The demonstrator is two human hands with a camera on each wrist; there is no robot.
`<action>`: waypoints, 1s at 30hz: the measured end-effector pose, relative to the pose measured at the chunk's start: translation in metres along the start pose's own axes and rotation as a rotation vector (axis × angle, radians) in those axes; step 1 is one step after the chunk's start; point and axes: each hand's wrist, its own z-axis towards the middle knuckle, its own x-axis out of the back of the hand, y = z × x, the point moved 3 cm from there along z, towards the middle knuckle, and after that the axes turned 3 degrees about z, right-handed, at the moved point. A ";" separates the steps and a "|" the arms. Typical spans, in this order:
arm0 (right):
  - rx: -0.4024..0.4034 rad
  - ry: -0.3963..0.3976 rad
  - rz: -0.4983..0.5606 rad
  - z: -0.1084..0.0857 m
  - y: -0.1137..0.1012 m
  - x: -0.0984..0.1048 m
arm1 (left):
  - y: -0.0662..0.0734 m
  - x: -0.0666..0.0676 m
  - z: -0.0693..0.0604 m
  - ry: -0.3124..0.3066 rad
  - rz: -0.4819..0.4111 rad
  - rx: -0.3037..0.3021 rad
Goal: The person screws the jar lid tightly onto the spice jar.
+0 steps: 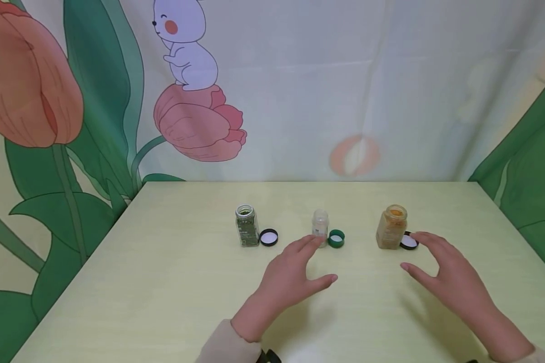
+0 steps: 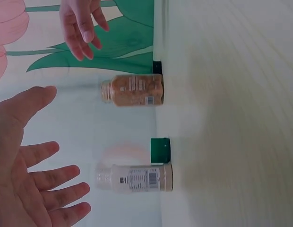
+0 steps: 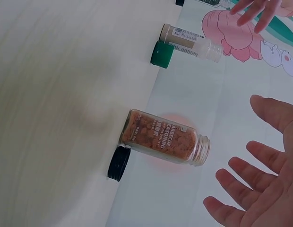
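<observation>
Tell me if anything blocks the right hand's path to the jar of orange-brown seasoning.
Nothing visible stands between the right hand and the upper part of the seasoning jar. Only the black cap lies low, beside the jar's base, on that hand's side.

White "BARBECUE SEASONING", probably, on the glass jar (image 3: 161,137) of orange-brown seasoning

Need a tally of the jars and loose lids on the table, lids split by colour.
Open jars: 3 (green herb jar, pale labelled jar, barbecue seasoning jar)
Black lids: 2 (left black lid, right black lid)
Green lids: 1 (green lid)
Total: 6
</observation>
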 end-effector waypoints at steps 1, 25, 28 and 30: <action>0.005 0.005 0.001 0.000 0.000 0.000 | 0.002 -0.002 0.002 -0.005 -0.014 0.005; -0.080 -0.094 0.061 0.010 0.021 -0.001 | 0.035 -0.038 0.039 -0.069 -0.379 0.014; -0.099 -0.112 0.057 0.011 0.024 -0.001 | 0.038 -0.042 0.044 -0.066 -0.398 0.019; -0.114 -0.125 0.056 0.011 0.026 -0.001 | 0.041 -0.045 0.047 -0.064 -0.403 0.022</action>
